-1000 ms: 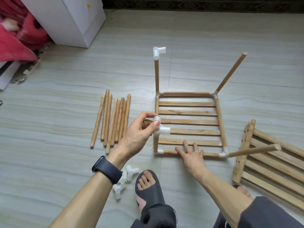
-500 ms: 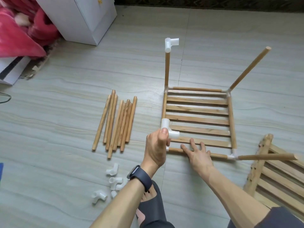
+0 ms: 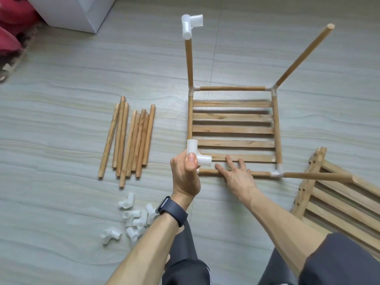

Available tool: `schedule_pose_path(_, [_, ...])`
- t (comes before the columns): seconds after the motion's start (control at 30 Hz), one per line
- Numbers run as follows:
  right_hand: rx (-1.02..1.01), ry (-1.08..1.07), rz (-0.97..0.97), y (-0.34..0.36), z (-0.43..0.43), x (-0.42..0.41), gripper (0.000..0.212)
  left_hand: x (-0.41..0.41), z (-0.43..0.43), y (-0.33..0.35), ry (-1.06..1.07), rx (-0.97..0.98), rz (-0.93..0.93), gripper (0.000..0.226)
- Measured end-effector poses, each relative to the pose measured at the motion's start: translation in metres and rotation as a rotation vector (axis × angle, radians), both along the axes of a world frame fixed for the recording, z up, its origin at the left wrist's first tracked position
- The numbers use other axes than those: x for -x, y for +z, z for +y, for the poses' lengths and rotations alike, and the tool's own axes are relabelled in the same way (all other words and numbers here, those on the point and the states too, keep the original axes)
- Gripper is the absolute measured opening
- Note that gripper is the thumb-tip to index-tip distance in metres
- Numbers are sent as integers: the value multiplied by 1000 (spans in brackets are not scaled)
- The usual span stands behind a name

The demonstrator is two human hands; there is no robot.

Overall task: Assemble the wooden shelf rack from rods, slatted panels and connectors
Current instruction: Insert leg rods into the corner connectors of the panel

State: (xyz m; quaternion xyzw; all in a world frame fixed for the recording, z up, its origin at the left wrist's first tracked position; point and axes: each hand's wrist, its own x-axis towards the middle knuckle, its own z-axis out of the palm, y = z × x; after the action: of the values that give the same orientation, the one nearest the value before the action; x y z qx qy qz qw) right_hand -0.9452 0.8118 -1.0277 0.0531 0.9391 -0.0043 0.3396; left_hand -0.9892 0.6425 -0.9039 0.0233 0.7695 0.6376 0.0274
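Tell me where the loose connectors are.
Head view, lower left: the loose connectors lie piled on the floor, just below the spare rods.

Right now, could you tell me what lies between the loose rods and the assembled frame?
Only bare floor, in the head view; the left hand grips a connector at the near corner of the frame.

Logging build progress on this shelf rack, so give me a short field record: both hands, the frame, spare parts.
slatted panel: on floor, framed by four rods
left hand: grips white connector at panel's near-left corner
right hand: flat, pressing the near rod
far-left post: carries a top connector
loose rods: bundle left of panel
loose connectors: pile beside the watch
spare panel: on floor, right
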Motion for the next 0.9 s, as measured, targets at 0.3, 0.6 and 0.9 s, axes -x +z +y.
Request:
schedule_pose_path(0.3, [60, -49, -120, 15, 0, -2, 88, 1, -6, 1, -30, -66, -42, 38])
schedule_pose_path(0.6, [79, -127, -81, 19, -34, -5, 75, 2, -15, 13, -131, 39, -61, 88])
schedule_pose_path(0.9, [191, -73, -42, 26, -95, 1, 79, -10, -154, -71, 130, 971, -394, 42])
